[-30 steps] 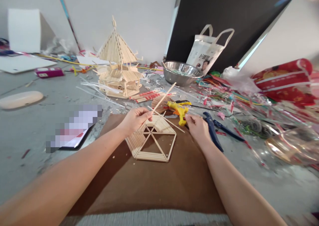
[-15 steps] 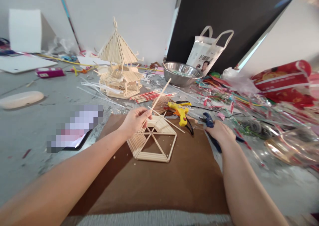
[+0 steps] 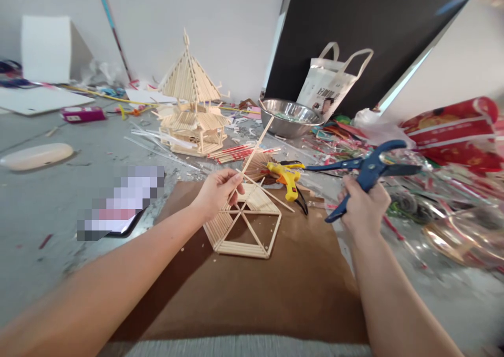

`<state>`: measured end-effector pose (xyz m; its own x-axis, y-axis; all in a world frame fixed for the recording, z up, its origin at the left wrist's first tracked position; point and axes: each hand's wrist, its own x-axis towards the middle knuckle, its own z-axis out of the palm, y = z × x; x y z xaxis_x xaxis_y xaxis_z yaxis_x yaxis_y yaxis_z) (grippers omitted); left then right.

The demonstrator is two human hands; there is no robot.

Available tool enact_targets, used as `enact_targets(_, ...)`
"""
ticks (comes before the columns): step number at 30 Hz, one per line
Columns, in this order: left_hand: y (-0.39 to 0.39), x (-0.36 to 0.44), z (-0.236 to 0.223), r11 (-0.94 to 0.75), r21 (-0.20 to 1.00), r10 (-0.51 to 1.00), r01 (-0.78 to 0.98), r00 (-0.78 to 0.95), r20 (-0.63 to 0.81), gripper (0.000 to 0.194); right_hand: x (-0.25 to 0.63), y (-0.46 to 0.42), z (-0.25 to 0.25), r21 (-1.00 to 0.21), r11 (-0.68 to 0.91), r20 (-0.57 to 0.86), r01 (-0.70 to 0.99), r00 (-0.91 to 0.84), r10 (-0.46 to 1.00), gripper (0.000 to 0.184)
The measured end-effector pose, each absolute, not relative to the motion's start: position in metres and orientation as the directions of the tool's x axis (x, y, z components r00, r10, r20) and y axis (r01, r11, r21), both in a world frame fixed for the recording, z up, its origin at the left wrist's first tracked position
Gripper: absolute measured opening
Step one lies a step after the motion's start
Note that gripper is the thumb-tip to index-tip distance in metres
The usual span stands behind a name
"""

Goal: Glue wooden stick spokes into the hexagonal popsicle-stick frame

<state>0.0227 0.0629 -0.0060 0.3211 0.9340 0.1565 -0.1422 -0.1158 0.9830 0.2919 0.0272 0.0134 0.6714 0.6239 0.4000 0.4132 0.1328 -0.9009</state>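
My left hand (image 3: 222,191) is pinched on a thin wooden stick (image 3: 256,146) that slants up and away. Right beneath that hand lies a six-sided wooden stick frame (image 3: 243,249), its spokes crossing at the centre and some sections filled with sticks. Another loose stick rests across its far side. My right hand (image 3: 366,207) grips a dark blue hand cutter (image 3: 372,165), lifted at the right edge of the brown mat (image 3: 236,299); its exact kind is unclear. Between the hands, beyond the frame, lies a yellow glue gun (image 3: 289,181).
A stick-built pagoda model (image 3: 192,110) stands at the back, beside red-tipped sticks (image 3: 240,154). A metal bowl (image 3: 289,128) and a white bag (image 3: 325,86) are behind. On the left are a phone (image 3: 126,202) and a white case (image 3: 37,156). Plastic scraps crowd the right.
My right hand has raised the dark blue hand cutter from the mat's right edge and turned it. My left hand stays over the frame with the stick.
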Motion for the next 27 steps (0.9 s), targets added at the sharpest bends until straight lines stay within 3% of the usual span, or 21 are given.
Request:
enact_targets(1, 0.062, 0.023, -0.006, -0.122, 0.984, 0.936, -0.128, 0.316, 0.157, 0.023, 0.284, 0.026, 0.015, -0.953, 0.209, 0.3, 0.218, 0.621, 0.724, 0.015)
enact_targets(3, 0.061, 0.025, -0.007, -0.141, 0.987, 0.947, -0.078, 0.281, 0.157, 0.024, 0.269, 0.022, 0.017, -0.974, 0.209, 0.148, -0.087, 0.45, 0.881, 0.017)
enact_targets(6, 0.059, 0.028, -0.01, -0.145, 0.989, 0.967, -0.008, 0.208, 0.144, 0.026, 0.249, 0.015, 0.016, -0.958, 0.096, 0.038, -0.271, 0.209, 0.977, 0.014)
enact_targets(10, 0.049, 0.034, -0.011, -0.066, 0.998, 0.967, 0.019, 0.247, 0.059, 0.027, 0.23, 0.009, 0.004, -0.948, 0.073, 0.045, -0.311, 0.097, 0.994, 0.013)
enact_targets(19, 0.042, 0.04, -0.011, -0.205, 0.971, 0.962, 0.123, 0.209, 0.176, 0.026, 0.208, 0.003, -0.008, -0.936, 0.076, 0.067, -0.342, 0.039, 0.997, 0.02)
enact_targets(23, 0.047, 0.036, -0.01, -0.278, 0.928, 0.957, 0.248, 0.159, 0.244, 0.026, 0.208, 0.002, -0.002, -0.923, 0.059, 0.013, -0.381, 0.123, 0.992, 0.015)
enact_targets(27, 0.043, 0.038, -0.008, -0.28, 0.915, 0.955, 0.29, 0.182, 0.235, 0.025, 0.209, 0.003, -0.001, -0.902, 0.063, 0.038, -0.427, 0.067, 0.997, 0.017)
